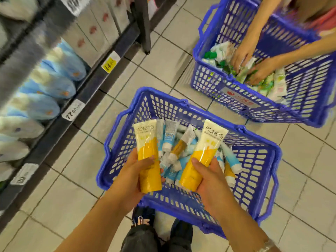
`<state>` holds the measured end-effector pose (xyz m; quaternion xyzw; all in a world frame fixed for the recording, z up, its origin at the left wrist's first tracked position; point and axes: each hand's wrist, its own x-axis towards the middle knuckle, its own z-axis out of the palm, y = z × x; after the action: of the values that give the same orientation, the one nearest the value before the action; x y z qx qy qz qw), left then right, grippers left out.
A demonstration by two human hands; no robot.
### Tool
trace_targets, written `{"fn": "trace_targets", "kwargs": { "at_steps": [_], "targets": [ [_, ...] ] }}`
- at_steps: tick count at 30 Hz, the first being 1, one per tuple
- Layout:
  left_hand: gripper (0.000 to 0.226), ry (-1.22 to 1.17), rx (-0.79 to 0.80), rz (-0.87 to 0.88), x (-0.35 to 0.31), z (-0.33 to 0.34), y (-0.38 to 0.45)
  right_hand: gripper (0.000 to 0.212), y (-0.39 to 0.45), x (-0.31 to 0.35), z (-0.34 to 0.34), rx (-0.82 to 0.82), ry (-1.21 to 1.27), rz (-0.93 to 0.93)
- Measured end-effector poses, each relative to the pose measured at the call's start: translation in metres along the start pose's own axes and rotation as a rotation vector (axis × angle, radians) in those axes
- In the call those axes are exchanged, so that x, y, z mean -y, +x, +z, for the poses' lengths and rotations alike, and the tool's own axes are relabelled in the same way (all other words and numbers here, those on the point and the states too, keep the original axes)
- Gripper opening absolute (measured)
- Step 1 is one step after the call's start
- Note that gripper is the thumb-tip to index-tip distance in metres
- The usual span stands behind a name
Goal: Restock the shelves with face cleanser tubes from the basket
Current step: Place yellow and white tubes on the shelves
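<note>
Gripping one yellow-and-white plastic cleanser tube (148, 157) by its lower end, left hand (133, 172) has thumb across the front. Right hand (209, 179) grasps a second matching yellow-and-white tube (201, 155) likewise. Both tubes held above blue plastic lattice basket (258, 160), over loose blue-and-white tubes (168, 140) inside. Shelf (60, 120) at left, blurred. Second blue basket (307, 99) far right.
</note>
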<state>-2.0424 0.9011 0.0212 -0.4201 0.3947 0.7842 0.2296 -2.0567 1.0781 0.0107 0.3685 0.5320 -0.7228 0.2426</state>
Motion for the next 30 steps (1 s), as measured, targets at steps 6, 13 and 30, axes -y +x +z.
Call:
{"fn": "trace_targets", "kwargs": {
  "at_steps": [6, 13, 30],
  "targets": [
    [0.039, -0.062, 0.027, 0.231, -0.085, 0.029, -0.112, 0.028, -0.101, 0.101, 0.066, 0.087, -0.154, -0.165],
    [0.043, -0.091, -0.049, 0.522, -0.169, 0.045, -0.257, 0.033, -0.232, 0.196, 0.140, 0.336, -0.303, -0.288],
    [0.037, -0.376, -0.266, 0.931, -0.170, -0.024, -0.580, 0.021, -0.505, 0.219, 0.261, 0.939, -0.441, -0.497]
  ]
}}
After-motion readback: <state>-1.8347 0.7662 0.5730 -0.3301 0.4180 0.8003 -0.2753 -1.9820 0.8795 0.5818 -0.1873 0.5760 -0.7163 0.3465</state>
